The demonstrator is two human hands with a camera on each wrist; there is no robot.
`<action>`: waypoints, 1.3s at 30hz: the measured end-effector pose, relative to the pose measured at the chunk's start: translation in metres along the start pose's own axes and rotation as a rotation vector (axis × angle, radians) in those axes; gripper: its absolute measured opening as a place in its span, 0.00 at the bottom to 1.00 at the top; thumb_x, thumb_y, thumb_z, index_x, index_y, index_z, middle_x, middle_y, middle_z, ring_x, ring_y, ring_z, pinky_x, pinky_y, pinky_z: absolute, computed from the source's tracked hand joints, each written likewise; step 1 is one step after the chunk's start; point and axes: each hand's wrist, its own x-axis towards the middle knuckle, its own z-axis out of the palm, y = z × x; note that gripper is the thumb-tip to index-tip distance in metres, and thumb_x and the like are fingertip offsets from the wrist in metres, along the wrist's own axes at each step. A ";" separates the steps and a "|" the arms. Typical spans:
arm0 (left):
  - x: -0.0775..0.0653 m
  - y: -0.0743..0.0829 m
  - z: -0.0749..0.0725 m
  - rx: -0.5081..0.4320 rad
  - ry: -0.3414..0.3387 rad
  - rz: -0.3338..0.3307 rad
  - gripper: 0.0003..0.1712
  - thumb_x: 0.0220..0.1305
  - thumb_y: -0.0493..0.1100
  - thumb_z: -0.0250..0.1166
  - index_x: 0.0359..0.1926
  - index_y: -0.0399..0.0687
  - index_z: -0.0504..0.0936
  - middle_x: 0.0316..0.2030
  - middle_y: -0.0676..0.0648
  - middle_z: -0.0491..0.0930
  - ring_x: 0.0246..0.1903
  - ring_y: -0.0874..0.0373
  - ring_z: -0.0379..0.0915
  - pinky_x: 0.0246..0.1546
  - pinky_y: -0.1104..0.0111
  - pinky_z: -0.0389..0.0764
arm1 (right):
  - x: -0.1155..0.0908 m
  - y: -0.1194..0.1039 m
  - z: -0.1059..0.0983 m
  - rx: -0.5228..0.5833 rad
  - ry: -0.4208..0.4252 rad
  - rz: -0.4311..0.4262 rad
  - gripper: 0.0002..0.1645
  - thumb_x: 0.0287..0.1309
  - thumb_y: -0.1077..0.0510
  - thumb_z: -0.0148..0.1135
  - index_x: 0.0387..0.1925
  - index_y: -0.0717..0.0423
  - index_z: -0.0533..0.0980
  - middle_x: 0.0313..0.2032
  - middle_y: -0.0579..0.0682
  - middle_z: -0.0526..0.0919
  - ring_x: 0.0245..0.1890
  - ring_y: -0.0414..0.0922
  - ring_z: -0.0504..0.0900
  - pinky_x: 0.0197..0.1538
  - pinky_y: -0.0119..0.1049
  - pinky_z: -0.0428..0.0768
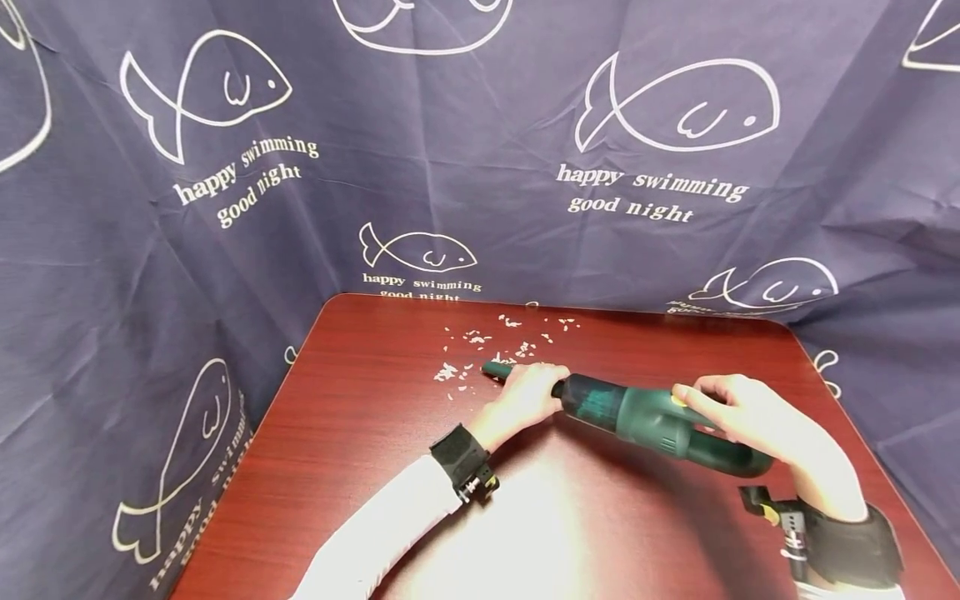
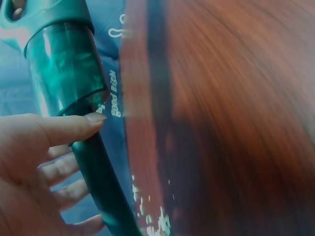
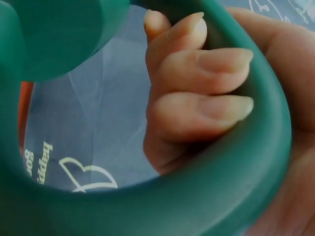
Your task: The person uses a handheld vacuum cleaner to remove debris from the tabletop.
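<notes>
A green handheld vacuum cleaner [image 1: 652,423] is held slanting over the table, its narrow nozzle [image 1: 495,369] pointing left at a scatter of small white scraps [image 1: 447,372]. My left hand [image 1: 525,392] grips the nozzle just ahead of the dark see-through dust cup [image 1: 592,398]. In the left wrist view its thumb lies across the nozzle tube [image 2: 106,182], with the other fingers behind. My right hand [image 1: 757,412] holds the vacuum's looped handle at the rear. The right wrist view shows curled fingers [image 3: 202,108] wrapped round that green handle [image 3: 266,157] from inside the loop.
The reddish-brown wooden table [image 1: 337,433] has rounded far corners. A grey-blue curtain [image 1: 480,150] with white fish drawings stands behind it and along both sides. More white scraps [image 1: 525,348] lie toward the table's far edge. Each wrist wears a black strap with a camera mount.
</notes>
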 end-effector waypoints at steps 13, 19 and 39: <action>0.012 0.016 0.009 0.043 -0.001 0.071 0.13 0.58 0.48 0.76 0.41 0.56 0.83 0.36 0.56 0.86 0.37 0.59 0.84 0.33 0.63 0.78 | -0.012 0.019 -0.010 -0.011 0.008 0.045 0.23 0.76 0.39 0.54 0.31 0.48 0.81 0.22 0.43 0.77 0.20 0.40 0.76 0.31 0.33 0.77; 0.016 0.017 0.012 0.033 0.018 0.094 0.12 0.57 0.48 0.76 0.39 0.55 0.82 0.35 0.56 0.86 0.35 0.59 0.84 0.30 0.63 0.77 | -0.012 0.021 -0.012 -0.034 0.019 0.036 0.23 0.76 0.39 0.54 0.30 0.48 0.80 0.22 0.42 0.77 0.19 0.39 0.75 0.28 0.34 0.74; 0.030 0.017 0.021 -0.009 0.028 0.103 0.11 0.57 0.44 0.74 0.41 0.54 0.83 0.35 0.55 0.86 0.34 0.61 0.81 0.33 0.63 0.77 | -0.009 0.030 -0.013 -0.021 0.017 0.069 0.25 0.76 0.39 0.52 0.27 0.50 0.77 0.18 0.41 0.71 0.16 0.38 0.69 0.26 0.34 0.71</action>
